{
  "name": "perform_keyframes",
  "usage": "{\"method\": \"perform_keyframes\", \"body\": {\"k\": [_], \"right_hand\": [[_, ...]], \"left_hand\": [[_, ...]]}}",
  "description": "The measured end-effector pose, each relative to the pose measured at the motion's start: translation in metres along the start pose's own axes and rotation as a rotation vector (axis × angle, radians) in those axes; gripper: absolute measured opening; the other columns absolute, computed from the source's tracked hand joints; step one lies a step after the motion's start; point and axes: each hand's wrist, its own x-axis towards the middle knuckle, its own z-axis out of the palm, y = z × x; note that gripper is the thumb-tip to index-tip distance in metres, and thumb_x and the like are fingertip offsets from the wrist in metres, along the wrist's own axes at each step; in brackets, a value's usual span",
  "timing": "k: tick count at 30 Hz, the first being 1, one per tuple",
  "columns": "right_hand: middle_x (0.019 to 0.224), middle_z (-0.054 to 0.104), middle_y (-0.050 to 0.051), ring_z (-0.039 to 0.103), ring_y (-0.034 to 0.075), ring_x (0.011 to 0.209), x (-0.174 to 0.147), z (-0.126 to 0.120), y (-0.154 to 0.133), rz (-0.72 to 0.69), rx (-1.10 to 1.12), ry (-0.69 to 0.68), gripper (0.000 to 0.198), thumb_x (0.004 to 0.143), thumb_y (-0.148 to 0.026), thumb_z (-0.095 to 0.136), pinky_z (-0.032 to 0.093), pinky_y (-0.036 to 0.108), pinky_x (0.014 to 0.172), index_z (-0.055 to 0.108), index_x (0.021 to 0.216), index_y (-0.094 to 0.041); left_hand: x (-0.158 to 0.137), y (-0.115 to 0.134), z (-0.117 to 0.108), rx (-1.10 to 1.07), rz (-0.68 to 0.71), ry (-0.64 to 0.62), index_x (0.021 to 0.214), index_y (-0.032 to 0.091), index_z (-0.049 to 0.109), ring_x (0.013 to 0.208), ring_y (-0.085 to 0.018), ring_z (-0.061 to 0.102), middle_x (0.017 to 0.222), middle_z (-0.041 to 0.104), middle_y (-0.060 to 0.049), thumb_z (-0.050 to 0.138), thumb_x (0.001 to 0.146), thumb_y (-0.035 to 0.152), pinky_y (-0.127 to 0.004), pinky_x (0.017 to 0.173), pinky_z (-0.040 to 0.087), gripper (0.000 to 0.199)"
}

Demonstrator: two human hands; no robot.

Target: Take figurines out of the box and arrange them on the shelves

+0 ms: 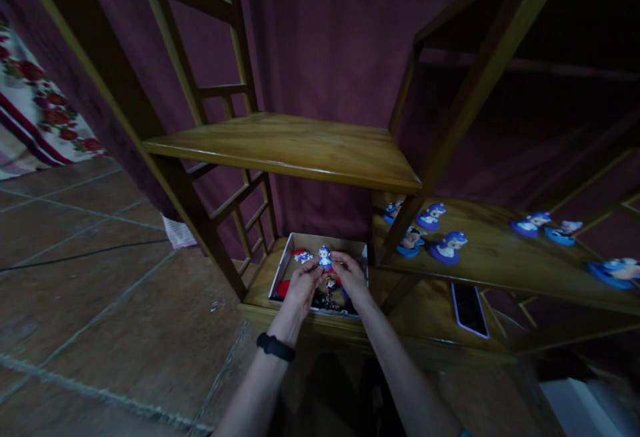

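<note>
A small blue-and-white figurine (325,257) stands upright between my two hands, above an open cardboard box (364,257). My left hand (303,285) grips it from the left with the fingertips, and a dark band circles that wrist. From the other side the fingers of my right hand (351,274) close on the same figurine. Inside the box lie more figurines, among them a white and purple one (304,257) at the back left. Red and dark pieces fill the front of the box, partly hidden by my hands.
The box sits on the low board of a wooden shelf unit (280,147). Several figurines on round bases, one of them purple (449,248), stand on the shelf at right. Below them lies a phone (470,309). A slanted post (425,177) rises between box and figurines.
</note>
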Motion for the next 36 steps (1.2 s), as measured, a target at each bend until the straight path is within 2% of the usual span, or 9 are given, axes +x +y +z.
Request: {"method": "perform_keyframes", "body": {"k": [8, 16, 20, 28, 31, 36], "right_hand": [[0.093, 0.067, 0.001, 0.059, 0.017, 0.087, 0.005, 0.001, 0.012, -0.003, -0.003, -0.038, 0.025, 0.069, -0.029, 0.057, 0.045, 0.031, 0.083, 0.065, 0.092, -0.023], [0.087, 0.066, 0.001, 0.06, 0.016, 0.078, 0.001, 0.005, 0.007, -0.016, -0.001, -0.035, 0.024, 0.07, -0.029, 0.055, 0.048, 0.029, 0.072, 0.064, 0.091, -0.022], [0.088, 0.065, 0.001, 0.059, 0.017, 0.082, 0.003, 0.005, 0.012, -0.038, 0.023, -0.045, 0.025, 0.07, -0.028, 0.055, 0.048, 0.028, 0.073, 0.064, 0.092, -0.022], [0.088, 0.065, 0.001, 0.059, 0.017, 0.083, 0.001, 0.006, 0.008, -0.043, 0.022, -0.047, 0.026, 0.071, -0.029, 0.056, 0.048, 0.028, 0.071, 0.063, 0.094, -0.022], [0.091, 0.066, 0.002, 0.059, 0.017, 0.081, -0.002, 0.006, 0.004, -0.052, 0.018, -0.046, 0.026, 0.072, -0.03, 0.055, 0.049, 0.028, 0.07, 0.064, 0.095, -0.023], [0.095, 0.066, 0.002, 0.059, 0.015, 0.072, -0.003, 0.005, 0.003, -0.069, 0.034, -0.06, 0.028, 0.074, -0.032, 0.052, 0.05, 0.027, 0.065, 0.063, 0.099, -0.024]], "left_hand": [[0.008, -0.007, -0.005, 0.168, 0.104, -0.018, 0.099, 0.012, 0.065, 0.07, -0.013, 0.059, 0.083, 0.067, -0.007, 0.076, 0.05, 0.019, -0.026, 0.068, 0.044, 0.051], [0.008, -0.005, -0.007, 0.234, 0.185, -0.022, 0.1, 0.014, 0.065, 0.073, -0.015, 0.058, 0.085, 0.067, -0.005, 0.075, 0.051, 0.021, -0.028, 0.071, 0.044, 0.051], [0.005, -0.004, -0.004, 0.276, 0.24, 0.024, 0.097, 0.015, 0.063, 0.069, -0.012, 0.056, 0.08, 0.065, -0.002, 0.075, 0.05, 0.016, -0.027, 0.072, 0.043, 0.048], [0.005, -0.003, -0.002, 0.248, 0.217, 0.012, 0.098, 0.014, 0.063, 0.072, -0.013, 0.057, 0.088, 0.065, -0.004, 0.069, 0.055, 0.013, -0.025, 0.069, 0.044, 0.043], [0.006, -0.006, -0.002, 0.184, 0.196, 0.012, 0.101, 0.015, 0.061, 0.073, -0.014, 0.058, 0.091, 0.065, -0.006, 0.068, 0.058, 0.013, -0.025, 0.065, 0.045, 0.044], [0.005, -0.003, -0.001, 0.021, 0.113, -0.037, 0.099, 0.014, 0.059, 0.069, -0.013, 0.061, 0.084, 0.065, -0.005, 0.065, 0.059, 0.007, -0.023, 0.062, 0.046, 0.041]]}}
